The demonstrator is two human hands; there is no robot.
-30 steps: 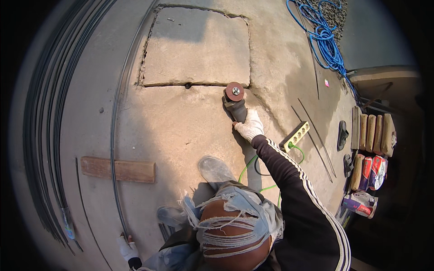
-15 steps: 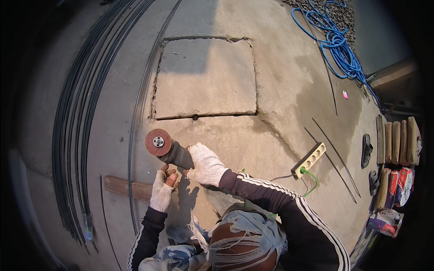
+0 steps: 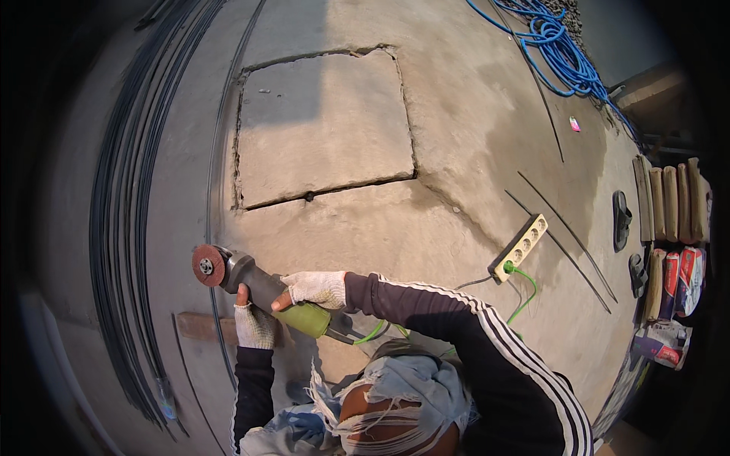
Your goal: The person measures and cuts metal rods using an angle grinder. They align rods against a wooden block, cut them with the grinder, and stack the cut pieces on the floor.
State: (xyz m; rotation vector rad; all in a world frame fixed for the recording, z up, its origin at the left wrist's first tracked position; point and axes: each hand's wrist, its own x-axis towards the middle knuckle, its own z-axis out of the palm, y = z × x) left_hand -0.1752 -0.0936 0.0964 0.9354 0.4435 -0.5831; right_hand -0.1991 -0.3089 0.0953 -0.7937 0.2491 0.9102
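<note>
My right hand in a white knit glove is closed round the body of an angle grinder with a grey front, a green rear and a reddish-brown disc. My gloved left hand is at the grinder's underside just behind its head, the bare thumb up against it; its other fingers are mostly hidden. The disc hangs over a long thin steel rod on the concrete floor. Beneath the rod lies a wooden board. A green cord trails from the grinder's rear.
Bundled steel rods lie along the left. A power strip with a green plug sits to the right, near two short rods. Farther off are a coiled blue hose, sandals and stacked bags. A cracked slab outline lies ahead.
The grinder has moved left and turned, showing its green rear. My left hand has come up against it from below, and my right hand has shifted left along with it.
</note>
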